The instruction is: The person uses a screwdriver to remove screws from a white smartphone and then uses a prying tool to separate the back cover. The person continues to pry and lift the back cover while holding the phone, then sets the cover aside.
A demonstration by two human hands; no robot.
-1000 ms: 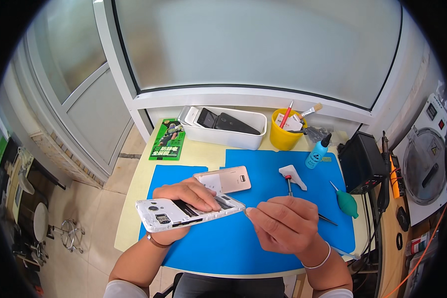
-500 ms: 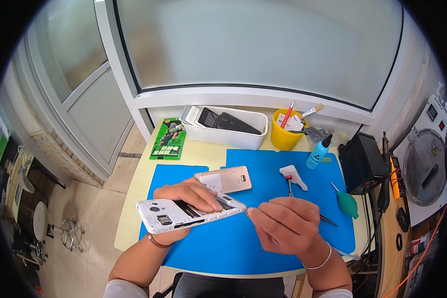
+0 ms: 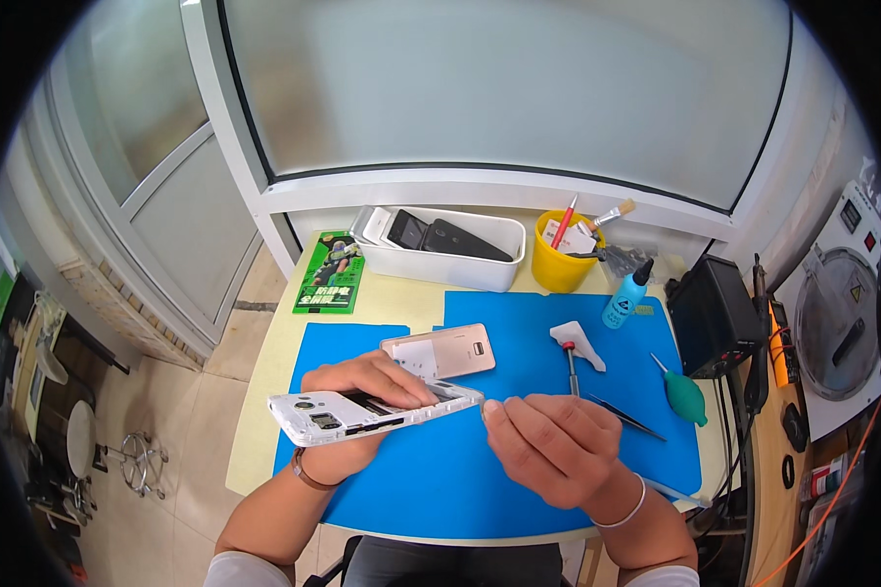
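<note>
My left hand grips an opened white smartphone with its back cover off, held flat above the blue mat. My right hand has its fingers curled and its fingertips pinched right at the phone's right end; whether something small sits between them is hidden. The phone's gold back cover lies on the mat just behind my left hand. A small screwdriver with a red collar and black tweezers lie on the mat near my right hand.
A white bin with dark phones, a yellow cup of tools, a blue squeeze bottle, a green air blower and a black box stand at the back and right. A green package lies at the left.
</note>
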